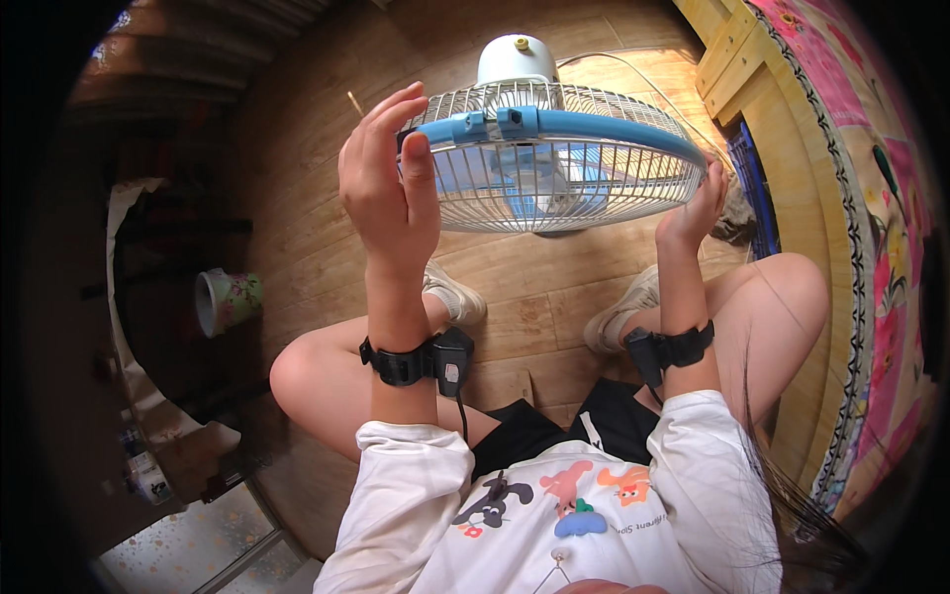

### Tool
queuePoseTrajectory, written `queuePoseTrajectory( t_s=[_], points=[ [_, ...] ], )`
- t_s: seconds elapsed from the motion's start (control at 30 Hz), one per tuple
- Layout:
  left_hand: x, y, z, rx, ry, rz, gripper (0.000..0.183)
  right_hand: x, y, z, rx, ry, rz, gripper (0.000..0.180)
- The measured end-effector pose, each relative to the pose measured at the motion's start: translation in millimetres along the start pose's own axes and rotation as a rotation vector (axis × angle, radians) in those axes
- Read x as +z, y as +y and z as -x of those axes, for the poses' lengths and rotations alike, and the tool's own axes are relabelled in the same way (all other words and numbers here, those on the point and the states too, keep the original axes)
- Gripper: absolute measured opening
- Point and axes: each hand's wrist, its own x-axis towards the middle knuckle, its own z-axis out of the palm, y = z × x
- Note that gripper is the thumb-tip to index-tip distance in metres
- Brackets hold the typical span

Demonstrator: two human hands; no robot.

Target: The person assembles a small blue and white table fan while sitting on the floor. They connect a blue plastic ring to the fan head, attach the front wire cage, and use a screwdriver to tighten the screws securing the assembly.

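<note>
An electric fan (549, 200) stands before me, seen from above, with a white wire guard and a blue rim band (623, 128). Two blue clip ends meet near the top of the band. Blue blades show through the wires, and a white motor housing (512, 59) with a yellowish knob juts out behind. At the guard's left edge, my left hand (393, 185) grips the rim, thumb in front and fingers behind. My right hand (694, 208) holds the opposite edge from the side; its fingertips are partly hidden. The fan's base is out of sight beneath the guard.
A wooden bed frame (801, 185) with a floral cover (883, 245) runs along the right. Beside it sit a blue plastic crate (755, 193) and a grey object (733, 215). A pale cord (653, 74) trails behind the fan. A flowered bin (230, 301) stands left.
</note>
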Motion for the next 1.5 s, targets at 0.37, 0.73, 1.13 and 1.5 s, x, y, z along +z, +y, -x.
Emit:
queuePoseTrajectory(
  t_s=[0.37, 0.73, 1.13, 1.5],
  points=[
    [-6.0, 0.2, -4.7, 0.009, -0.09, -0.011, 0.016, 37.9, -55.5, 15.5, -0.709, -0.497, 0.543, 0.037],
    [-25.3, -0.9, -15.8, 0.085, -0.242, 0.068, 0.035, 110.4, -119.2, 27.3, -0.861, -1.213, 0.801, 0.042],
    [-34.0, -5.2, -28.4, 0.219, -0.449, 0.147, 0.039, 111.0, -127.7, 30.1, -0.63, -1.373, 0.72, 0.04],
    [-31.3, -3.1, -29.4, 0.246, -0.504, 0.111, 0.042, 114.5, -123.0, 27.0, -0.77, -1.378, 0.694, 0.039]
  ],
)
